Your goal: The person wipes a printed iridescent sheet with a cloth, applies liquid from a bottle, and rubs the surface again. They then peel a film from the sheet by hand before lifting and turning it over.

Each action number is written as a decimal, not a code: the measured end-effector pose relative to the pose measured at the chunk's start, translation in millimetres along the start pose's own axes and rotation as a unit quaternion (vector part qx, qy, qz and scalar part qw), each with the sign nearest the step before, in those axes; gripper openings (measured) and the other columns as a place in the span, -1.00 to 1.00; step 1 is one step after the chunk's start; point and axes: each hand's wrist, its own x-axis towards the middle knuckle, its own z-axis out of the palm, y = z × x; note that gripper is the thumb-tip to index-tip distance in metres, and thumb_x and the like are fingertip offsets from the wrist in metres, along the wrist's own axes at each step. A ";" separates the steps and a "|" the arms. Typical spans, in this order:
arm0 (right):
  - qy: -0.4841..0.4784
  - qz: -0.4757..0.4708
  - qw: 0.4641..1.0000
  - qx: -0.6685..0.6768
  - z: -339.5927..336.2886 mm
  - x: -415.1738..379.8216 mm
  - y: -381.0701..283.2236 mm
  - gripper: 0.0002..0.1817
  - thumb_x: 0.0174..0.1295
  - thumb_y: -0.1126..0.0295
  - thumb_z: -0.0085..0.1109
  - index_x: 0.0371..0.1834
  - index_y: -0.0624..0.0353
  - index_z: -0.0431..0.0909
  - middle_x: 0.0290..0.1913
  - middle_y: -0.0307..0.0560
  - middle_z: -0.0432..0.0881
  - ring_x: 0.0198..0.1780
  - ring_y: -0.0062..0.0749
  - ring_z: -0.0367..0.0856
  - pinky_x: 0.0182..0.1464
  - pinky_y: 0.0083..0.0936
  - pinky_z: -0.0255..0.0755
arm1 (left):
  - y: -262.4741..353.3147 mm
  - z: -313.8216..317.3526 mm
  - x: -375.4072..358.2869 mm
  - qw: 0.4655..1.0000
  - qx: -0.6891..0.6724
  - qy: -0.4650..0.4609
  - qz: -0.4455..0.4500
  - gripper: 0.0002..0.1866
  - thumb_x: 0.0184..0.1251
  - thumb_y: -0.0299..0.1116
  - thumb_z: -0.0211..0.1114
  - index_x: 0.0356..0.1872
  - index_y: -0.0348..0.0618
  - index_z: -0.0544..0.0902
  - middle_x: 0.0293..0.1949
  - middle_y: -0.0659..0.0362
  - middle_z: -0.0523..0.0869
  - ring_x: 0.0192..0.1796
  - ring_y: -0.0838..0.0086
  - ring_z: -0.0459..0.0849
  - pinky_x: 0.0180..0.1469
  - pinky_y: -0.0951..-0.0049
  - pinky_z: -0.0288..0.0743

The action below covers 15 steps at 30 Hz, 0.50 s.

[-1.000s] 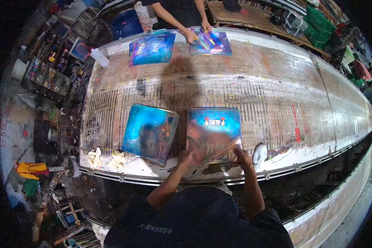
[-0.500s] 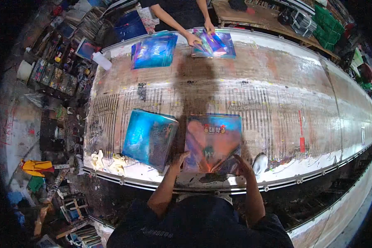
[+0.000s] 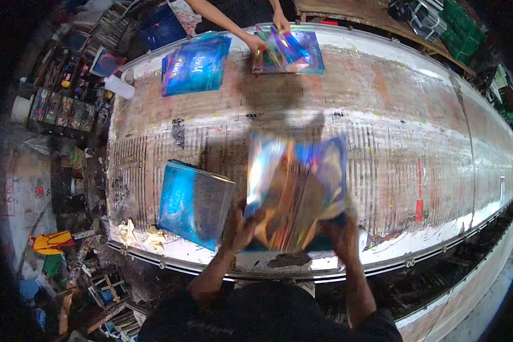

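My left hand (image 3: 245, 228) and my right hand (image 3: 343, 232) grip the two lower sides of a stack of shiny iridescent sheets (image 3: 299, 176). The stack is tilted, smeared by motion, and appears raised off the table. Its surface throws back bright reflections, so no print can be read. A dark teal edge shows beneath it, between my hands. Just left of my left hand lies a second stack of glossy blue-teal sheets (image 3: 191, 202), flat on the table.
Across the long stained table (image 3: 382, 114), a co-worker's hands (image 3: 257, 44) handle shiny purple-blue sheets (image 3: 310, 54). Beside them lies a blue printed stack (image 3: 196, 65). A white bottle (image 3: 119, 86) rests at the left edge; crumpled pale pieces (image 3: 154, 236) lie near the front.
The sheets between my hands have tipped up from lying flat, and their orange-looking printed face has given way to bright reflections. The view has shifted slightly.
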 end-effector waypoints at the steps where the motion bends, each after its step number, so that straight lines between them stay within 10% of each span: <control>1: 0.036 -0.074 0.996 0.024 -0.4 25.3 17.4 -0.55 0.35 0.02 0.19 -0.08 0.26 0.59 -0.22 -0.04 0.69 -0.25 -0.37 0.66 -0.18 -0.40 0.54 | 20.7 5.7 24.3 0.999 -0.018 0.025 0.011 -0.43 0.30 0.03 0.34 -0.01 -0.36 0.58 -0.19 0.01 0.70 -0.13 0.31 0.66 -0.11 0.22 0.51; 3: 0.028 -0.076 0.979 0.188 -1.7 96.4 32.8 -0.57 0.35 0.07 0.21 -0.09 0.31 0.56 -0.36 -0.18 0.65 -0.36 -0.45 0.60 -0.29 -0.47 0.50 | -30.1 17.6 102.4 0.993 -0.058 0.042 0.092 -0.48 0.32 -0.01 0.33 -0.02 -0.34 0.59 -0.22 0.07 0.70 -0.23 0.41 0.66 -0.16 0.34 0.56; 4: 0.092 -0.208 0.974 -0.001 -6.4 137.5 36.0 -0.65 0.34 0.22 0.23 -0.09 0.36 0.55 -0.34 -0.18 0.68 -0.35 -0.48 0.60 -0.29 -0.49 0.50 | -24.6 26.5 139.0 0.982 -0.185 0.018 -0.015 -0.49 0.31 -0.05 0.34 0.02 -0.32 0.56 -0.23 0.12 0.69 -0.24 0.46 0.65 -0.15 0.38 0.57; 7: 0.073 -0.131 0.988 0.046 -15.3 225.8 8.8 -0.75 0.33 0.36 0.21 -0.09 0.35 0.57 -0.27 -0.17 0.71 -0.28 -0.52 0.61 -0.27 -0.49 0.51 | -68.0 38.8 246.1 0.965 -0.251 -0.013 0.079 -0.39 0.23 -0.10 0.38 0.11 -0.40 0.46 -0.10 0.05 0.65 -0.14 0.44 0.64 -0.11 0.38 0.57; 12: 0.021 -0.173 0.983 0.058 10.6 407.0 159.2 -0.63 0.30 0.30 0.27 0.07 0.31 0.54 -0.22 -0.19 0.68 -0.24 -0.54 0.60 -0.23 -0.54 0.51 | -250.5 97.2 416.0 0.991 -0.024 0.123 -0.040 -0.28 0.19 0.00 0.42 0.14 -0.45 0.44 -0.06 0.01 0.61 -0.03 0.35 0.60 0.00 0.30 0.51; 15: -0.126 -0.015 0.900 0.418 11.3 395.2 175.5 -0.47 0.26 0.22 0.34 0.18 0.32 0.45 -0.07 -0.15 0.64 -0.14 -0.50 0.63 -0.14 -0.56 0.54 | -181.1 51.2 354.7 0.992 0.052 0.042 -0.107 -0.40 0.29 0.04 0.35 0.04 -0.37 0.51 -0.15 0.06 0.62 -0.06 0.39 0.64 -0.05 0.33 0.52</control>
